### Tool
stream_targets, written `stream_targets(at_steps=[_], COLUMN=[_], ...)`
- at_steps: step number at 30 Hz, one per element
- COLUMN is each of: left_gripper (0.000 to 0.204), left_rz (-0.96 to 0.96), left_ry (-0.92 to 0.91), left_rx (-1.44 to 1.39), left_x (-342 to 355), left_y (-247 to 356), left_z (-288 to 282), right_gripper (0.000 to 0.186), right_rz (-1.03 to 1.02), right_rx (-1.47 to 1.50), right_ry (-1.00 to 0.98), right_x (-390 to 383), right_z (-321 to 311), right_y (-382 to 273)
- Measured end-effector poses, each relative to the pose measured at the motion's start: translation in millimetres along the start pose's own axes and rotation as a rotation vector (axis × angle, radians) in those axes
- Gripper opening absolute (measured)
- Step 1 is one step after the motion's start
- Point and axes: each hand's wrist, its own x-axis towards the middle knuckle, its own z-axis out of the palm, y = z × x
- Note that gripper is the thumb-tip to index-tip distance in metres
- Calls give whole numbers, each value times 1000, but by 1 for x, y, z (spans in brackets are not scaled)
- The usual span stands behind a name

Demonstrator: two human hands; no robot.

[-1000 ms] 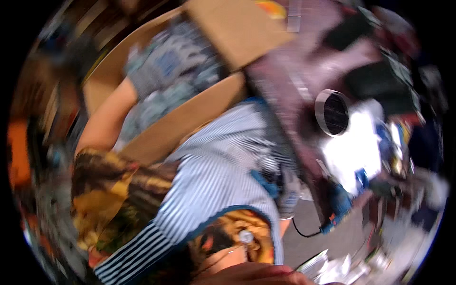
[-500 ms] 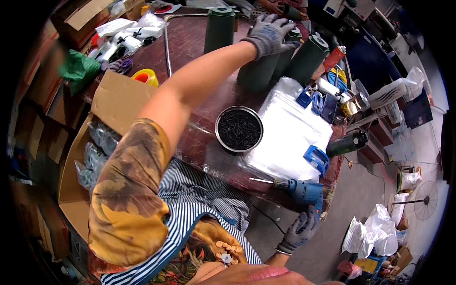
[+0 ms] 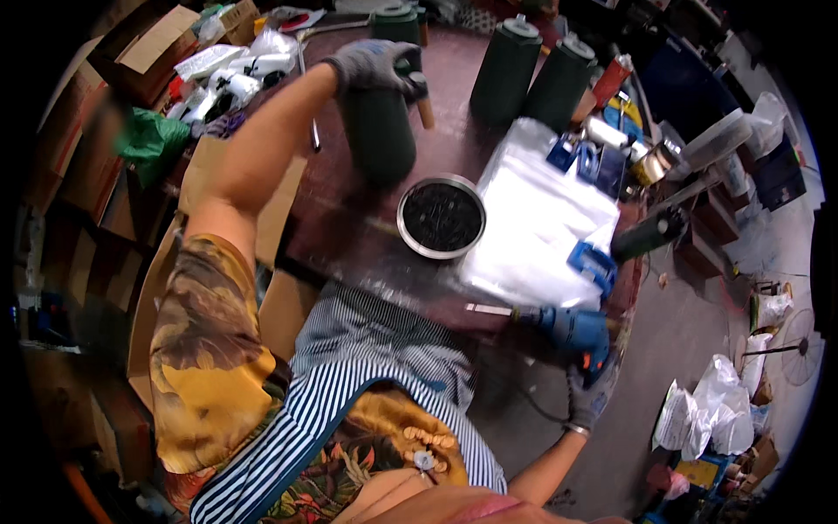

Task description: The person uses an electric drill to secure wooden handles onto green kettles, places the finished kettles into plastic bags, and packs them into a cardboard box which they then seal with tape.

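Wearing a grey glove, my left hand (image 3: 380, 66) is closed over the top of a dark green canister (image 3: 377, 135) at the left of the table. A tan, wooden-looking piece (image 3: 425, 106) juts out beside that canister's top. My right hand (image 3: 590, 397), gloved too, is at the handle of a blue power drill (image 3: 572, 332) with its fingers around the grip, partly hidden below it. The drill's long bit (image 3: 489, 308) points left along the near table edge. Between the hands sits a round metal bowl (image 3: 402, 234) of black screws (image 3: 443, 216).
Two more green canisters (image 3: 504, 74) stand at the back, and another (image 3: 394, 24) farther left. White plastic sheets (image 3: 541, 218) lie right of the bowl, with a blue tape dispenser (image 3: 594, 266) on them. An open cardboard box (image 3: 284, 310) is at left; a dark cylinder (image 3: 648, 234) lies at the right edge.
My left hand has brought a canister from the back group leftward and nearer, beside the bowl. My right hand has moved from below the drill up onto its handle.
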Motion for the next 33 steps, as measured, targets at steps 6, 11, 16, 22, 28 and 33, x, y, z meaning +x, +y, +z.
stream_targets(at_steps=[6,11,16,22,28,33], left_gripper=[39,38,32,44,49,36], left_rz=[245,-391,-347,-147,112,229], left_ry=[235,242,-40,225,369,389], left_rx=[-36,-1047,-1350,-366,-349,39], left_x=[-155,-329,-365,-314,-209,-160], left_y=[-23,-17,49,66,114,142], left_z=[-13,-12,88,163,127,155], right_gripper=[84,79,78,78,78,79], right_rz=[132,217,204,250,247,203], right_rx=[133,308,312,241,268,258], right_ry=[-31,30,-42,-81,-81,-85], right_x=[-55,-98,-77,-73,-79,-79], right_z=[-3,0,6,4,11,10], right_y=[16,-12,-75,-101,-100,-100])
